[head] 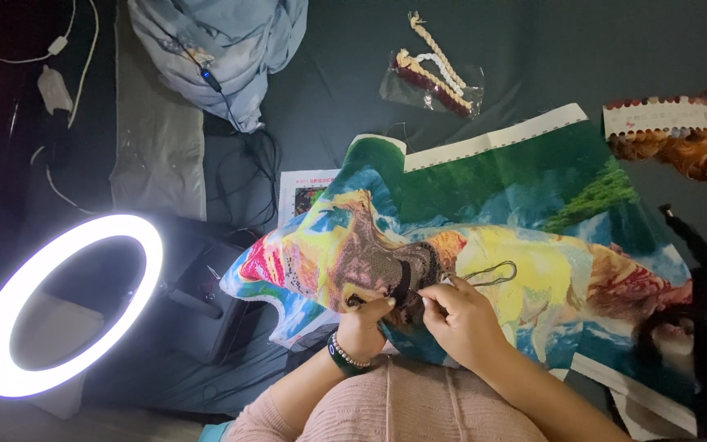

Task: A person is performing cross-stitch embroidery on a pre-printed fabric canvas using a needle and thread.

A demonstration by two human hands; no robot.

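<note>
1. Pink knitted sleeves fill the bottom edge, nearest the camera, and both forearms reach up from them to the printed cross-stitch canvas.
2. On that canvas, the left hand grips a fold near its lower left part, thumb and fingers closed on the cloth; a dark wristband and a bead bracelet sit on the wrist.
3. Just right of it, the right hand has its fingertips pinched together on something thin; whether that is a needle is too small to tell.
4. A loop of dark thread lies on the canvas, just above the right hand.
5. The canvas itself is bright green, yellow, blue and red, draped over a dark grey sheet, with a white border strip along its upper edge.
6. Left of the canvas, well apart, a lit ring light glows white.
7. Above the canvas lies a clear bag of twisted thread skeins.
8. At the canvas's upper right corner sits a card of orange and red threads.
9. Pale blue crumpled cloth lies far up and left of the canvas.
</note>
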